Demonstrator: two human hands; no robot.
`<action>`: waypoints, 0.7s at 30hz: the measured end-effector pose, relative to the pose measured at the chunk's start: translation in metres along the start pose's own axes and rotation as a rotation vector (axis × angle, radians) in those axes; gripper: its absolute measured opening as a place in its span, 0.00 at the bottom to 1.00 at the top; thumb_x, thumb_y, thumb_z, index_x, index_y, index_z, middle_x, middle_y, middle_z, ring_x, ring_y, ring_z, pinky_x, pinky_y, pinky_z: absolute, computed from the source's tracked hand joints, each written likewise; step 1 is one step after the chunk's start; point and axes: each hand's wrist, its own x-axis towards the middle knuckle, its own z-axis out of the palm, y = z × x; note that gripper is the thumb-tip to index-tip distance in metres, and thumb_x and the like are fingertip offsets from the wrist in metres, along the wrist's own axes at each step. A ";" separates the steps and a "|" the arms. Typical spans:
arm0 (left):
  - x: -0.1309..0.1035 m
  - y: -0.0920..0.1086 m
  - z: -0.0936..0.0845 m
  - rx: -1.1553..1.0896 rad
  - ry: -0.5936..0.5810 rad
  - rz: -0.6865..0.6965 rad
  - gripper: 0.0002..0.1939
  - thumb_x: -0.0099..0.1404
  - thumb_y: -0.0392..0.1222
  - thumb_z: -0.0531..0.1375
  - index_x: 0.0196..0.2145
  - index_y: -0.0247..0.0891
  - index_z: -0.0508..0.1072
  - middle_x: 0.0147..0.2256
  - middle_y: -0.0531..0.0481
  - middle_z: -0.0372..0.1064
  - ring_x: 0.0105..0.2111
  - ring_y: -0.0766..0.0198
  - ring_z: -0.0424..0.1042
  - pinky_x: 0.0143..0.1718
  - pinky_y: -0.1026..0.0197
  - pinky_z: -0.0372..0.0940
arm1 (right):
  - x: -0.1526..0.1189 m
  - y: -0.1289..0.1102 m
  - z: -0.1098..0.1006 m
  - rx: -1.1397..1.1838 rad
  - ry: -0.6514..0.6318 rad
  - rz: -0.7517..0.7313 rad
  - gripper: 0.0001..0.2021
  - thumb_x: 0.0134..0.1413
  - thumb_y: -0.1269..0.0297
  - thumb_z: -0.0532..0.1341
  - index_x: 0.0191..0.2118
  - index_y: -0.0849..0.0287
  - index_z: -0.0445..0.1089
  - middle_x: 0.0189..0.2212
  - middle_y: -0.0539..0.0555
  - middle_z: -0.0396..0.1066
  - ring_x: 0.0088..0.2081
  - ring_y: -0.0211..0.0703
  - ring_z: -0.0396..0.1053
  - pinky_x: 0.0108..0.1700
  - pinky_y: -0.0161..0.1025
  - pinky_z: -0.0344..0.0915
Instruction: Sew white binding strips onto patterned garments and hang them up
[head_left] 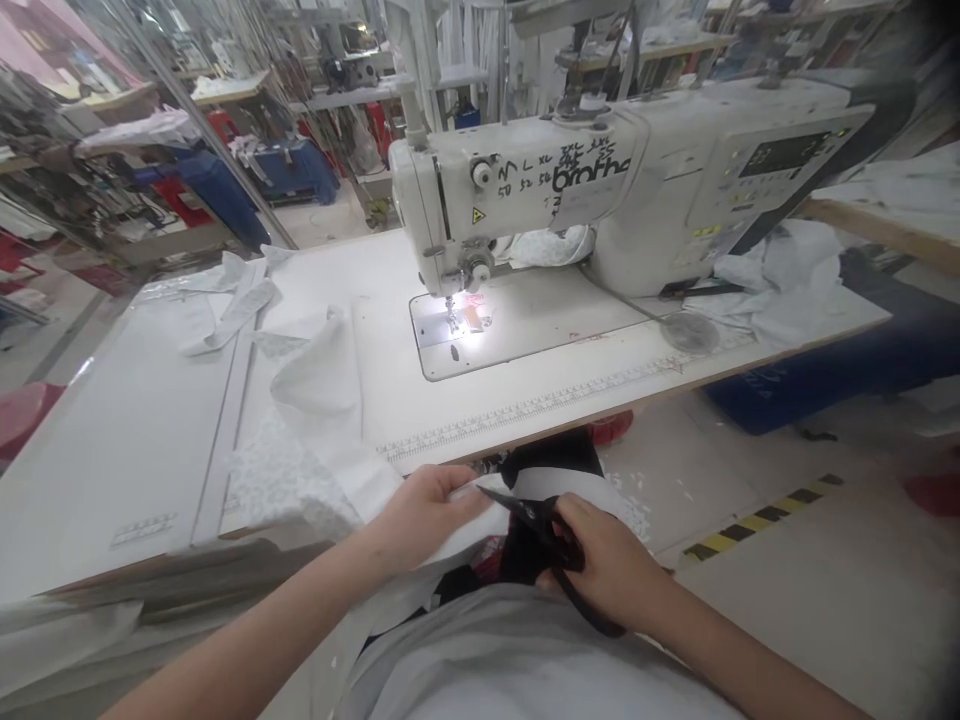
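My left hand [427, 510] pinches the edge of a white patterned fabric piece [319, 400], which trails from the table top down over its front edge toward my lap. In my right hand [611, 560] is a pair of black scissors [559, 545], gripped by the handles. Their blades point left and lie against the fabric edge, just beside my left fingertips. Whether the blades have fabric between them is hard to make out. Beyond my hands stands a white sewing machine [525, 190], its lamp lit over the needle plate [442, 330].
A ruler strip [525, 400] runs along the front of the table [300, 270]. Crumpled white fabric [795, 280] lies right of the machine, near a round grey disc [690, 333]. Loose strips [244, 300] lie at left. Black-and-yellow tape [765, 515] marks the floor.
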 end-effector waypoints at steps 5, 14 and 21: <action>-0.003 0.002 0.001 -0.033 -0.018 -0.065 0.16 0.57 0.53 0.58 0.27 0.36 0.72 0.22 0.53 0.65 0.21 0.70 0.60 0.23 0.67 0.55 | -0.003 0.011 0.007 0.054 -0.056 0.052 0.16 0.46 0.63 0.62 0.22 0.56 0.51 0.22 0.47 0.60 0.25 0.40 0.59 0.27 0.34 0.50; -0.011 0.006 -0.012 -0.207 0.283 -0.098 0.19 0.56 0.58 0.58 0.32 0.38 0.69 0.23 0.54 0.66 0.20 0.67 0.64 0.20 0.67 0.58 | -0.010 0.005 0.001 0.000 -0.031 0.028 0.13 0.46 0.64 0.61 0.28 0.56 0.52 0.30 0.50 0.61 0.31 0.44 0.60 0.30 0.36 0.54; -0.009 0.001 -0.012 -0.239 0.298 -0.112 0.18 0.55 0.57 0.58 0.32 0.38 0.69 0.23 0.54 0.67 0.20 0.66 0.65 0.19 0.67 0.57 | -0.003 -0.003 0.008 -0.004 -0.005 0.014 0.15 0.47 0.62 0.62 0.29 0.56 0.51 0.31 0.50 0.61 0.33 0.45 0.61 0.32 0.38 0.55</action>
